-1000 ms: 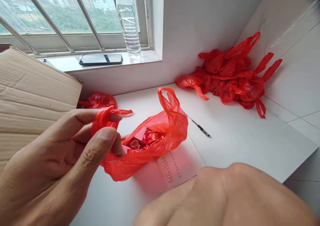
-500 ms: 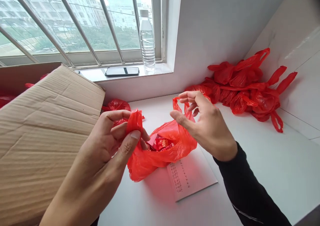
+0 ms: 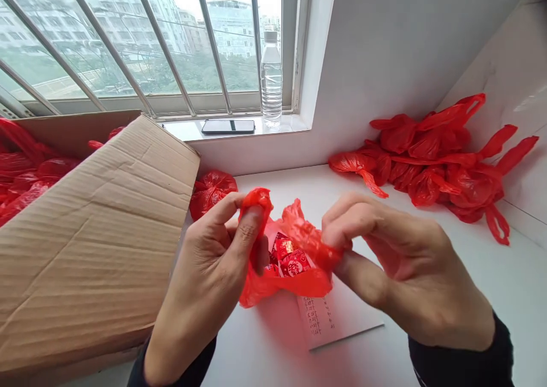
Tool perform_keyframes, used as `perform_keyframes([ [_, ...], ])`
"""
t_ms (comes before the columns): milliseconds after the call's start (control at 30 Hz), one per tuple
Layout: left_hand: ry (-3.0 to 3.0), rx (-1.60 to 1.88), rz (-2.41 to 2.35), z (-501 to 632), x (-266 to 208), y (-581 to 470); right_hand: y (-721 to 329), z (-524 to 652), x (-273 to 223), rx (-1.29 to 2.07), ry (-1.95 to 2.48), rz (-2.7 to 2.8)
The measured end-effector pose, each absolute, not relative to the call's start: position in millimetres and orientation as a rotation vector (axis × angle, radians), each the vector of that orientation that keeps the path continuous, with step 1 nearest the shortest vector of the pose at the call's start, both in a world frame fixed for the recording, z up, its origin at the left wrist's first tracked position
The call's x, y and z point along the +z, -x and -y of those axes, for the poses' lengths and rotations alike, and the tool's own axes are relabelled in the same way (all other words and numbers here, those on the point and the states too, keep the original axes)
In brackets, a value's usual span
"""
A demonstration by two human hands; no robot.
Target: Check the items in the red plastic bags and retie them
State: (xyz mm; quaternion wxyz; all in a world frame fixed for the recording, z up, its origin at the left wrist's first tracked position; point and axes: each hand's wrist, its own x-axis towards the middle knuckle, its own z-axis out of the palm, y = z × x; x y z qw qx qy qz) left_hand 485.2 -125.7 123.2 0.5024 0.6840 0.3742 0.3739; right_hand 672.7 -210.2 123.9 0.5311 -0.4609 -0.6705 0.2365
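Observation:
A red plastic bag (image 3: 290,287) rests on the white tabletop, its mouth spread between my hands. Small red printed packets (image 3: 294,261) show inside it. My left hand (image 3: 222,261) pinches one handle of the bag between thumb and fingers. On the other side, my right hand (image 3: 384,256) has the opposite handle gripped between thumb and forefinger, pulled to the right. Partly under the bag lies a white sheet or booklet (image 3: 346,321) with rows of writing, too small to read.
An open cardboard box (image 3: 98,233) on the left holds several red bags (image 3: 38,176). Another tied red bag (image 3: 213,190) sits behind it. More red bags (image 3: 444,165) are heaped by the wall. A phone (image 3: 228,126) and a water bottle (image 3: 271,85) occupy the windowsill.
My right hand has closed on the right handle, pulling it outward and down. My left hand keeps its handle. The view has shifted left, showing more of the box.

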Motion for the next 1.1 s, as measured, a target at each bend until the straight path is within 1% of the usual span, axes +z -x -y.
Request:
perform_keyframes([
  [67, -1.656, 0.882, -0.902, 129.4, 122.4, -487.9, -668.5, 213.9, 124.9, 0.691, 1.010, 1.611],
  [133, -1.736, 0.828, -0.820, 135.3, 123.9, -487.7, -665.4, 210.9, 122.0, 0.707, 0.988, 1.620],
  [300, -2.054, 0.490, -0.649, 150.1, 132.3, -482.6, -659.2, 200.4, 113.7, 0.472, 1.083, 1.591],
  [400, -2.070, 0.400, -0.663, 150.4, 133.5, -482.8, -658.2, 200.2, 112.9, 0.361, 1.131, 1.612],
  [467, -1.965, 0.415, -0.676, 147.5, 132.6, -484.5, -659.8, 199.7, 113.3, 0.360, 1.137, 1.625],
  [633, -1.629, 0.480, -0.679, 141.2, 128.3, -488.6, -664.9, 193.5, 113.8, 0.622, 1.143, 1.579],
  [767, -1.447, 0.573, -0.724, 138.3, 119.1, -488.9, -662.2, 191.7, 112.4, 0.514, 1.165, 1.579],
  [900, -1.281, 0.705, -0.659, 131.3, 111.4, -487.2, -656.4, 196.5, 111.7, 0.375, 1.105, 1.541],
  [1100, -1.529, 0.685, -0.695, 127.8, 122.7, -480.9, -657.5, 188.9, 106.6, 0.421, 1.095, 1.544],
])
